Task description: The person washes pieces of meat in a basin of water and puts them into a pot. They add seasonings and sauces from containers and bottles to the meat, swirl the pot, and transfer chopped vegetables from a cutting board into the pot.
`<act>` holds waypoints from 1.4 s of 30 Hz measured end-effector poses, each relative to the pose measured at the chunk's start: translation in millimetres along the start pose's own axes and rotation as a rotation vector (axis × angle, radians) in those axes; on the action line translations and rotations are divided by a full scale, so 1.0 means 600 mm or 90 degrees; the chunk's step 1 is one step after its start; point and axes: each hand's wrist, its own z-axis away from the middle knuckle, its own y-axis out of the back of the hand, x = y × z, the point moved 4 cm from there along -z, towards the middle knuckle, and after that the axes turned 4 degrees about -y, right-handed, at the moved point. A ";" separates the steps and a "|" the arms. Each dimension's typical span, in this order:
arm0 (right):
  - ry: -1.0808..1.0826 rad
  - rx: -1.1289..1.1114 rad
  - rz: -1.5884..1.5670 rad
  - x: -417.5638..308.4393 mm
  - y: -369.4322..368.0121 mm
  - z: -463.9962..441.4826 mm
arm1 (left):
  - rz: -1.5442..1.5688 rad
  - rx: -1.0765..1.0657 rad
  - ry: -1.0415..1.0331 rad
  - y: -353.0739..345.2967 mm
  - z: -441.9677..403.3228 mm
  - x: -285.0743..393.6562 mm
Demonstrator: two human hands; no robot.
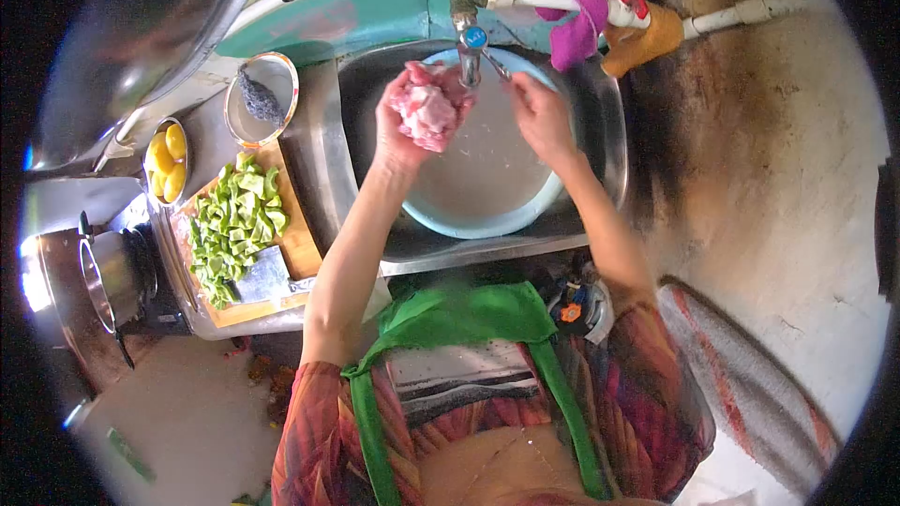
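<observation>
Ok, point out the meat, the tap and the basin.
Meat [430,116]: head view, on its middle.
Tap [469,62]: head view, on its metal body.
Basin [473,228]: head view, on its near rim.

Left hand [392,141] partly behind raw meat [431,114], floor of basin [473,227] seemingly invisible under cloudy water [492,155].

A lumpy, pink-and-white piece of raw meat [431,117] sits in the left hand [394,131], above a round light-blue basin [478,227] of cloudy liquid, just beside the silver metal tap [469,64] with its blue cap.
</observation>
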 end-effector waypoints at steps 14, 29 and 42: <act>0.224 0.060 -0.129 -0.170 0.048 -0.023 | 0.061 -0.042 -0.063 -0.004 0.134 0.017; 0.081 -0.111 0.433 0.198 -0.185 0.064 | 0.077 0.058 -0.123 0.018 0.229 0.013; -0.119 -0.496 0.316 0.144 -0.318 0.187 | 0.060 0.055 -0.159 0.025 0.291 -0.004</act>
